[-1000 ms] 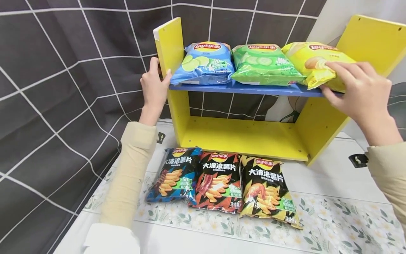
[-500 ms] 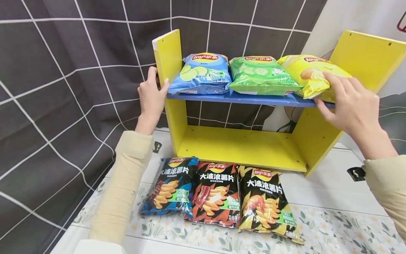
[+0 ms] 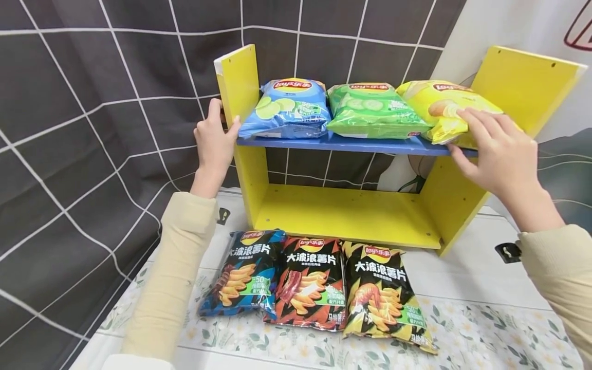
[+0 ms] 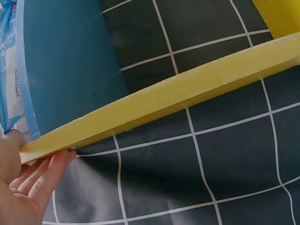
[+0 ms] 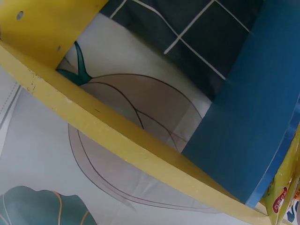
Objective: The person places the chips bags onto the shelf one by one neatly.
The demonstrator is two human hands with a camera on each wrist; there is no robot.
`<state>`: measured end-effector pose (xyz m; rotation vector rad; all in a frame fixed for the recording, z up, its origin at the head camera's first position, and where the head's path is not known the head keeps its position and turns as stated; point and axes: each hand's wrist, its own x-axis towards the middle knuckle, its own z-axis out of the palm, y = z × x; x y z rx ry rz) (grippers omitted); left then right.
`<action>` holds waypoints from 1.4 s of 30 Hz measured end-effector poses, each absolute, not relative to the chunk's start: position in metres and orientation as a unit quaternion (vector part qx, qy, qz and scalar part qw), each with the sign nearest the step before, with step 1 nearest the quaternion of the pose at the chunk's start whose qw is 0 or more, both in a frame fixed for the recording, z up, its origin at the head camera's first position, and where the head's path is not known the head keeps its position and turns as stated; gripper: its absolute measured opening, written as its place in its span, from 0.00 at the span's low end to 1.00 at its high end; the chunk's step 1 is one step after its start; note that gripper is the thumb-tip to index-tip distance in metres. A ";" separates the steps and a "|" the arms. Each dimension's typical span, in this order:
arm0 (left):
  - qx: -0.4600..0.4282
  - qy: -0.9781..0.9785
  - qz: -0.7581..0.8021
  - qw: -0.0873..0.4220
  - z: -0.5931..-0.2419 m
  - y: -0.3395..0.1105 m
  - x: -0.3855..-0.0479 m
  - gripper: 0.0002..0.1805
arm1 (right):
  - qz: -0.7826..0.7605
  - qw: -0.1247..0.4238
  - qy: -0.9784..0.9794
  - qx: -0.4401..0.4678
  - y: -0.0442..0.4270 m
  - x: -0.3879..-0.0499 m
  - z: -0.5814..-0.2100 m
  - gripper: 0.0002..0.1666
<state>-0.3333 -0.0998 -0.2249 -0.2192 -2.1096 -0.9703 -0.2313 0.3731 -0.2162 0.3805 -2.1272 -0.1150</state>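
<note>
My left hand (image 3: 215, 141) grips the left side panel (image 3: 238, 85) of a yellow shelf unit; in the left wrist view the hand (image 4: 28, 187) has its fingers against the outer face of the panel (image 4: 140, 105). On the blue shelf board (image 3: 356, 145) lie a blue chip bag (image 3: 291, 110), a green one (image 3: 372, 110) and, at the right, a yellow one (image 3: 439, 108). My right hand (image 3: 501, 149) holds the yellow bag's front, fingers curled over it and thumb at the board's front edge. The right wrist view shows the bag's edge (image 5: 283, 187), not the hand.
Blue-black (image 3: 247, 272), red-black (image 3: 311, 282) and yellow-black (image 3: 384, 293) chip bags lie side by side on the flowered table (image 3: 472, 329), before the unit's yellow bottom board (image 3: 344, 213). A dark gridded curtain (image 3: 92, 128) hangs behind and left.
The head view has shifted, so the unit and bags appear lower and slightly further left. Both hands keep their places on the panel and the yellow bag.
</note>
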 end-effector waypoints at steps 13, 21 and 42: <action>-0.090 -0.837 -0.376 0.386 -0.222 -0.098 -0.334 0.18 | -0.027 0.461 -0.877 0.134 0.372 -0.232 -0.224 0.39; -0.088 -0.838 -0.377 0.385 -0.224 -0.098 -0.333 0.19 | 0.011 0.482 -0.859 0.174 0.372 -0.234 -0.228 0.39; -0.085 -0.835 -0.376 0.392 -0.225 -0.100 -0.334 0.19 | 0.025 0.477 -0.855 0.202 0.370 -0.233 -0.228 0.37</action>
